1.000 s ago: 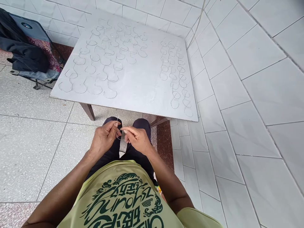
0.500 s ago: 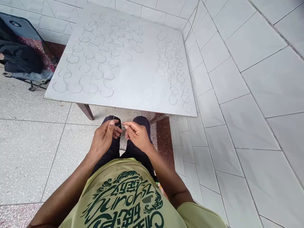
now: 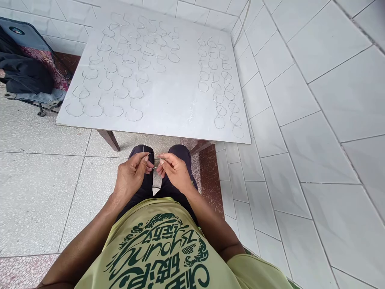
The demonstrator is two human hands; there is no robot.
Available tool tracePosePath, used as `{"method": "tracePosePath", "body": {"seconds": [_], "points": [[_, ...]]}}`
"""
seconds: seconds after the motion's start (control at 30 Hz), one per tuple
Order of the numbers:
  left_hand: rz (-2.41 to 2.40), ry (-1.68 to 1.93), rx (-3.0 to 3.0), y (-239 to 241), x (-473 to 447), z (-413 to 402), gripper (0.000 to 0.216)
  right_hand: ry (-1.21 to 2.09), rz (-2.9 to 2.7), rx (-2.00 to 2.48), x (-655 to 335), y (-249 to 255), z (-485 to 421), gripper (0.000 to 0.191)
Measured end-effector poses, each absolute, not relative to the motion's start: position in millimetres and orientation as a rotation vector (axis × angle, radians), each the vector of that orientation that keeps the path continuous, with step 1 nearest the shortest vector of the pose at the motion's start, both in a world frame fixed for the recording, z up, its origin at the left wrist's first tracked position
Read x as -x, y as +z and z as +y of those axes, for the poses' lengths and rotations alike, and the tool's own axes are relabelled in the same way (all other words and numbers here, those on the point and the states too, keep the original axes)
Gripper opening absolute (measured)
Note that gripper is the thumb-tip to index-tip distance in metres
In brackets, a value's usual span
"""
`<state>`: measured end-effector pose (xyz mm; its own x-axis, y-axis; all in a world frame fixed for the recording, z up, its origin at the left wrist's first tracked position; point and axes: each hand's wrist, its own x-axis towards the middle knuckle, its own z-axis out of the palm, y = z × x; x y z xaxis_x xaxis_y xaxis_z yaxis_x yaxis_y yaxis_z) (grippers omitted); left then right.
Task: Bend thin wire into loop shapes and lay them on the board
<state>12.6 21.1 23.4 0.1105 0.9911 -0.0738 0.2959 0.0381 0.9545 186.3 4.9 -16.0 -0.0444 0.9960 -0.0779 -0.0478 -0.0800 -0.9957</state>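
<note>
A thin wire (image 3: 152, 153) bent into a loop is held between my two hands, above my knees and just short of the table edge. My left hand (image 3: 132, 170) pinches it between thumb and fingers, and one free end sticks up past the fingertips. With thumb and forefinger, my right hand (image 3: 173, 168) grips the other side of the loop. Part of the wire is hidden behind the fingers. On the white table ahead lie several S-shaped wires (image 3: 134, 120) at the left and several wires bent into figure-eight loops (image 3: 219, 122) at the right.
The white tabletop (image 3: 171, 108) stands in front of my knees, its right side near a tiled wall (image 3: 285, 120). At the far left, a person in dark clothing (image 3: 24, 74) sits on a folding chair (image 3: 33, 36). A dark table leg (image 3: 108, 139) shows beneath the edge.
The wire has turned in my fingers: its free end now stands higher above my left hand, and the loop stretches between both hands. My hands have stayed almost in the same place.
</note>
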Motion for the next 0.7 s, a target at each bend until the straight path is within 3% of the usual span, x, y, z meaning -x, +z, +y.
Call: {"method": "tracePosePath", "body": {"seconds": [0.3, 0.7], "points": [[1.319, 0.899, -1.565, 19, -9, 19, 0.035, 1.161, -1.286, 1.277, -182, -19, 8, 0.019], [1.209, 0.923, -1.123, 12, -8, 25, 0.050, 0.976, -1.411, 1.343, -184, -18, 7, 0.018]]}}
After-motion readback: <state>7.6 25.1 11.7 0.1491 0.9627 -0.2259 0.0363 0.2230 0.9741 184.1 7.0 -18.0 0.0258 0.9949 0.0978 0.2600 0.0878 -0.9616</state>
